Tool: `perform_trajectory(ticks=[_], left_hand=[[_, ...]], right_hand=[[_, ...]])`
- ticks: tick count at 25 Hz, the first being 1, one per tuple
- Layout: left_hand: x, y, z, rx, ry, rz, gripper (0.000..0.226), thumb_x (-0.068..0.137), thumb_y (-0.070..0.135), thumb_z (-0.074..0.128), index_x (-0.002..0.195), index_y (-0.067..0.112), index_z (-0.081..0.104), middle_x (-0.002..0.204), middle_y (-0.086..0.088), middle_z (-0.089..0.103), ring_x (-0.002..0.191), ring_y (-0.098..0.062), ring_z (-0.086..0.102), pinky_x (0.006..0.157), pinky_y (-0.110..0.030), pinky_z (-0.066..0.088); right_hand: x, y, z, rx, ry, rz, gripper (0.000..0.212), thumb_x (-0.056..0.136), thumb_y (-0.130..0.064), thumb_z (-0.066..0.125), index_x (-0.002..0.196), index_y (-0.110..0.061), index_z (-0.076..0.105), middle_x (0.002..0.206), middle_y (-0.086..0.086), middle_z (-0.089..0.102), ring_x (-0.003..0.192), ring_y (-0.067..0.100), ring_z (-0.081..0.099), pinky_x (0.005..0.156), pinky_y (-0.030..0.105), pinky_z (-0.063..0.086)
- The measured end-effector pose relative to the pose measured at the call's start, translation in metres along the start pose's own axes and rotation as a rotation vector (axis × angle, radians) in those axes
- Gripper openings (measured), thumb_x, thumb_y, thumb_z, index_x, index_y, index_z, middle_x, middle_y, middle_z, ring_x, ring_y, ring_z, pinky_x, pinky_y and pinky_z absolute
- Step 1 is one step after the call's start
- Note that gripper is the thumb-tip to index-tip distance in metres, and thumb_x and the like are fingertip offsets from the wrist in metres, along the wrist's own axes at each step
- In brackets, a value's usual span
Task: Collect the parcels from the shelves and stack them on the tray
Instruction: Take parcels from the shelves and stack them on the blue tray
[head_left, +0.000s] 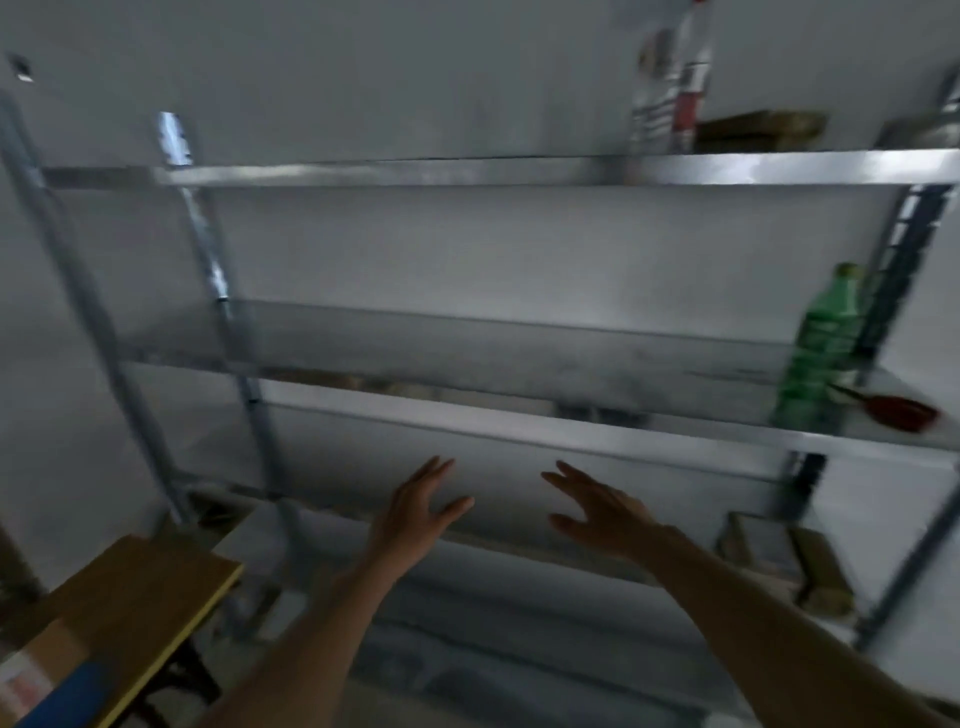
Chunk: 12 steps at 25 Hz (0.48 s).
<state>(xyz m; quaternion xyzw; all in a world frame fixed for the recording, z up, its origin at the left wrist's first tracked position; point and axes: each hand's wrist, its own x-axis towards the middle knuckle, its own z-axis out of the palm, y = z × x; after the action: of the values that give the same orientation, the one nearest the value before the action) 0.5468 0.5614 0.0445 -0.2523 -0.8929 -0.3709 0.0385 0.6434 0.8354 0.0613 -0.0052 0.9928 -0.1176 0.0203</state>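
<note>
The view is blurred. A metal shelf unit (519, 431) fills the frame. My left hand (415, 512) and my right hand (597, 512) reach toward its lower shelf, both empty with fingers spread. A cardboard parcel (784, 561) lies on the lower shelf at the right, beyond my right hand. Another brown parcel (758, 130) sits on the top shelf at the right. At the bottom left, a cardboard parcel (41, 670) rests on a wooden table (140, 587), next to something blue (72, 696). I cannot make out a tray.
A green plastic bottle (821, 353) and a red-handled tool (898, 410) stand on the middle shelf's right end. Clear bottles (675, 88) stand on the top shelf. The shelf's upright posts (208, 249) rise at the left and right.
</note>
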Motion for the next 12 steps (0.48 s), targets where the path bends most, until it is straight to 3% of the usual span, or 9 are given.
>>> perform_trajectory(ticks=[3,5,8,12], left_hand=[[0.026,0.072,0.087,-0.035,-0.139,0.085,0.087,0.073,0.074,0.049,0.145,0.023,0.047,0.156,-0.001,0.037,0.142,-0.013,0.035,0.115,-0.023,0.026],[0.041,0.122,0.147,-0.029,-0.197,0.131,0.073,0.084,0.061,0.062,0.146,0.026,0.045,0.157,0.002,0.033,0.143,-0.012,0.033,0.115,-0.025,0.027],[0.06,0.181,0.23,-0.036,-0.246,0.165,0.065,0.089,0.052,0.063,0.147,0.029,0.043,0.158,0.006,0.032,0.143,-0.012,0.033,0.116,-0.028,0.029],[0.076,0.236,0.325,-0.075,-0.3,0.151,0.063,0.092,0.049,0.06,0.148,0.028,0.041,0.159,0.005,0.03,0.145,-0.014,0.03,0.117,-0.029,0.027]], right_hand=[[-0.051,0.094,-0.003,-0.009,0.002,0.148,0.067,0.1,-0.059,0.042,0.158,-0.041,0.012,0.166,-0.013,-0.007,0.15,0.02,0.022,0.119,0.046,0.023],[-0.083,0.158,-0.009,0.003,-0.017,0.237,0.066,0.099,-0.06,0.042,0.157,-0.043,0.015,0.166,-0.014,-0.007,0.152,0.022,0.016,0.122,0.053,0.014],[-0.125,0.241,-0.014,0.046,-0.011,0.354,0.068,0.099,-0.056,0.046,0.157,-0.042,0.014,0.167,-0.012,-0.001,0.152,0.022,0.018,0.121,0.045,0.024],[-0.154,0.33,-0.016,0.111,-0.029,0.432,0.066,0.096,-0.054,0.052,0.153,-0.04,0.022,0.161,-0.004,0.027,0.134,0.022,0.047,0.107,0.043,0.046]])
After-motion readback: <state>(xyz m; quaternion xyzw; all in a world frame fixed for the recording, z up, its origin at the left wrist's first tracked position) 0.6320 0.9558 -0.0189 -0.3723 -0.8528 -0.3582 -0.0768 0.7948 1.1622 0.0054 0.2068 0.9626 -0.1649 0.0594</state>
